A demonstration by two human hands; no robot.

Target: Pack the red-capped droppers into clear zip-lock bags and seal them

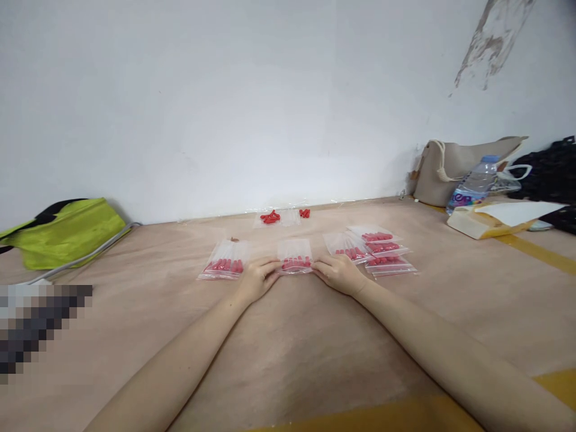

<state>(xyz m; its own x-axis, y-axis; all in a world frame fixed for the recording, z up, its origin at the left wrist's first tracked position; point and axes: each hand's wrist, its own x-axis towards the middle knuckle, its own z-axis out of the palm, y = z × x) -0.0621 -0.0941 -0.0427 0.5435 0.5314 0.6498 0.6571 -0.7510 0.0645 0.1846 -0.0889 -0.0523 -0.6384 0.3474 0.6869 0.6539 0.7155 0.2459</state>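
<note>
A small clear zip bag (294, 249) with several red pieces in it lies flat between my hands. My left hand (260, 279) pinches its left edge, and my right hand (338, 274) pinches the right edge. Left of it rests a pile of similar bags (224, 259), each showing red pieces. More filled bags (390, 252) are stacked to the right, partly behind my right hand. Further back, near the wall, loose red pieces (270, 217) lie on clear plastic, with a smaller group of red pieces (305, 213) beside them.
Brown paper covers the table (310, 348), with yellow tape on it. A yellow-green bag (74, 234) and a grey cable (90, 251) are at left. At right stand a beige bag (454, 162), a water bottle (474, 183) and an opened carton (477, 223). A white wall (216, 108) closes the back.
</note>
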